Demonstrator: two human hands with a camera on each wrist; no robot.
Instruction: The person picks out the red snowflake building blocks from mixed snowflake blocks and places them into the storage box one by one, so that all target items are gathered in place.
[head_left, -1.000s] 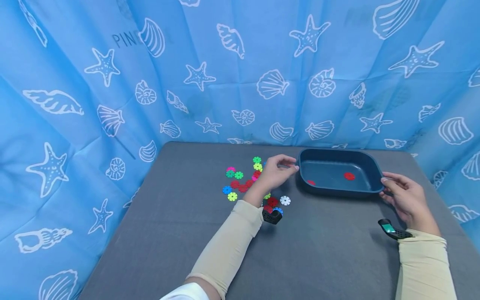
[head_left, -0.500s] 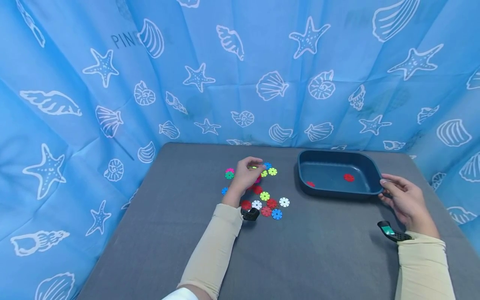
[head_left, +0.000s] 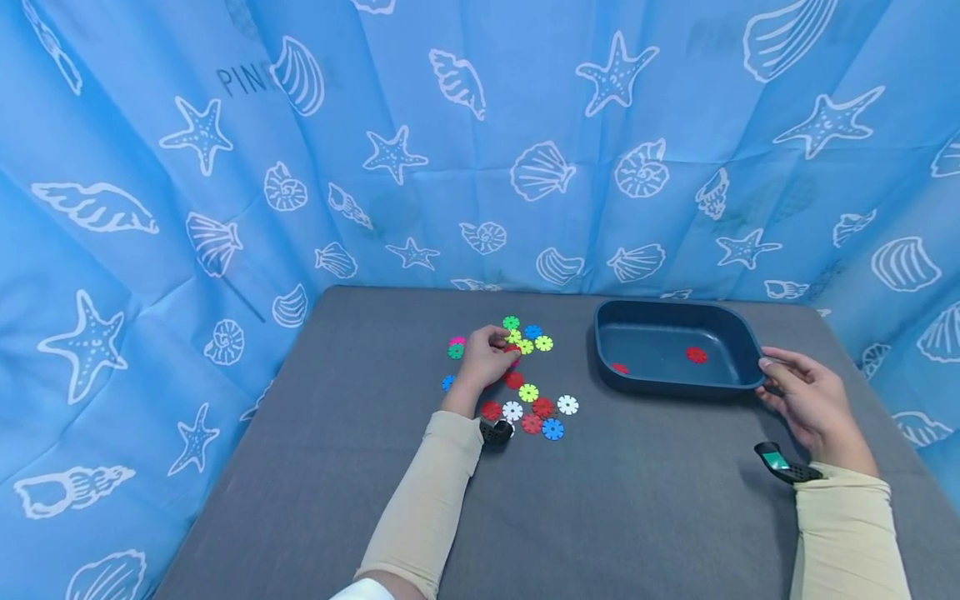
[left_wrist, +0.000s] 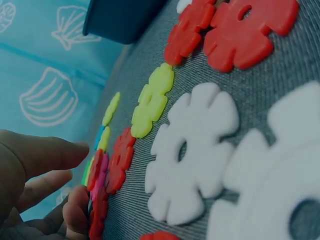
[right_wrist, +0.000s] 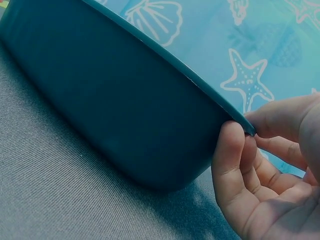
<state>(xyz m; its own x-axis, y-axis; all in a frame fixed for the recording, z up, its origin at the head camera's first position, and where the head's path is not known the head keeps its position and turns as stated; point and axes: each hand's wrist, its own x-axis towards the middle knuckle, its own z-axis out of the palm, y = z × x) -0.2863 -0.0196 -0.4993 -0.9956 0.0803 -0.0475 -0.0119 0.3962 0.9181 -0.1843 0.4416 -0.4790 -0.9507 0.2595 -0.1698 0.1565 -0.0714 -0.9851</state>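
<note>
My left hand (head_left: 486, 358) is over the scattered snowflake discs, flat notched plastic rounds. In the left wrist view its fingers are spread apart, with fingertips right at a red disc (left_wrist: 95, 170) beside a pink disc (left_wrist: 101, 170). More discs lie about it, among them a yellow disc (head_left: 528, 392), a white disc (head_left: 512, 411) and a blue disc (head_left: 552, 429). My right hand (head_left: 810, 404) pinches the right-end rim of a dark blue tray (head_left: 675, 386), thumb and fingers on either side. Inside the tray lie two red discs, one on the floor (head_left: 696, 355) and one near the left wall.
A grey cloth covers the table (head_left: 337, 467). Blue curtain (head_left: 450, 167) with white shell prints hangs right behind its far edge and along both sides. Green discs (head_left: 511, 322) lie toward the back of the scatter, left of the tray.
My left hand has let go of the tray's left end and moved left to the discs, lowering slightly toward the red ones. The right hand stays on the tray rim.
</note>
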